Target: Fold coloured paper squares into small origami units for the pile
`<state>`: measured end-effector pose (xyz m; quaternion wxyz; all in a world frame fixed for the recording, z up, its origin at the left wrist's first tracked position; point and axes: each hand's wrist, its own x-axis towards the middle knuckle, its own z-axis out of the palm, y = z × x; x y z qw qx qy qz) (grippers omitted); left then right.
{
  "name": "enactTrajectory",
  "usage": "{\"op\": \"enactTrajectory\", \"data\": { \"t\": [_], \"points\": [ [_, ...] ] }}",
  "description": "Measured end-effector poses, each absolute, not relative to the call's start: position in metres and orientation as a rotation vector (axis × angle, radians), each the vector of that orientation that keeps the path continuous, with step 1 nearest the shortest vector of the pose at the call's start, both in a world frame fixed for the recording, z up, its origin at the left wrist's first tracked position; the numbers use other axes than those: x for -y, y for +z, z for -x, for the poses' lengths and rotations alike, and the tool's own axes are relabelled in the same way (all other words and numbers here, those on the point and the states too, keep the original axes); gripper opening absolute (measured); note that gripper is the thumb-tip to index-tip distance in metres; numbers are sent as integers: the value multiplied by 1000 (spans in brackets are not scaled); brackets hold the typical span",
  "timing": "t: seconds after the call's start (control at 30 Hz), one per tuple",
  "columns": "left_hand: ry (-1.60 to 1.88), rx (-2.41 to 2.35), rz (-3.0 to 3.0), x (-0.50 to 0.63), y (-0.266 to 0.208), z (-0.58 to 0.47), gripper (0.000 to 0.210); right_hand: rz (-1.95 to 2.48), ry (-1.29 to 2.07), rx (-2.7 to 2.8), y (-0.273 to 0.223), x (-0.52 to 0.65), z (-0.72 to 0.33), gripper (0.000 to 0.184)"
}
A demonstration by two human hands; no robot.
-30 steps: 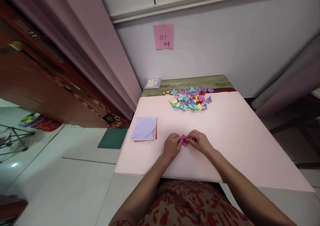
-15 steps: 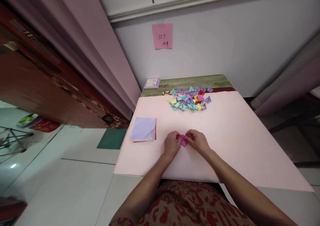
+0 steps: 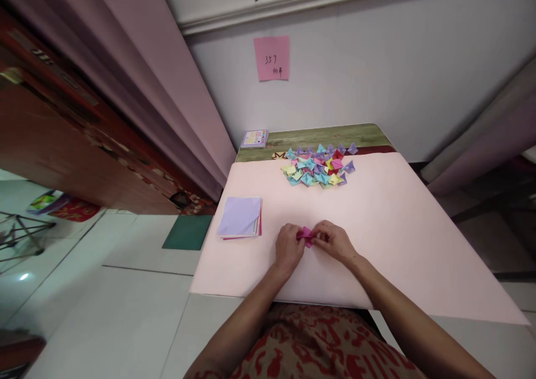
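Between my hands is a small magenta origami paper (image 3: 307, 233), partly folded, just above or on the pink table cover. My left hand (image 3: 290, 246) pinches its left side, and my right hand (image 3: 335, 240) pinches its right side. Fingertips cover part of the paper, so its full shape is hidden. To the left of my left hand lies a stack of square paper sheets (image 3: 239, 217), with a lilac sheet on top. Beyond my hands sits a pile of folded paper pieces (image 3: 320, 167) in blue, purple, yellow, pink and red.
The pink cover (image 3: 402, 245) spreads over most of the table, leaving a green wood-pattern strip (image 3: 288, 139) at the back. A small printed pad (image 3: 255, 138) rests in the far left corner. A pink note (image 3: 272, 58) is stuck to the wall behind.
The magenta paper has changed from a pointed, flat-looking shape to one with a crosswise ridge between my fingers. Both hands have shifted slightly and keep their pinch.
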<state>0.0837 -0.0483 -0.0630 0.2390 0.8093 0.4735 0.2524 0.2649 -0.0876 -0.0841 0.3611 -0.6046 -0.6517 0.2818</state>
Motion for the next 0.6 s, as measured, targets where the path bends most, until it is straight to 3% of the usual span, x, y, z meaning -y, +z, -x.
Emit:
{"op": "enactTrajectory", "data": {
  "t": [0.6],
  "points": [
    [707, -1147, -2479, 61, -79, -76, 18, 1560, 680, 1687, -81, 90, -265, 9]
  ]
}}
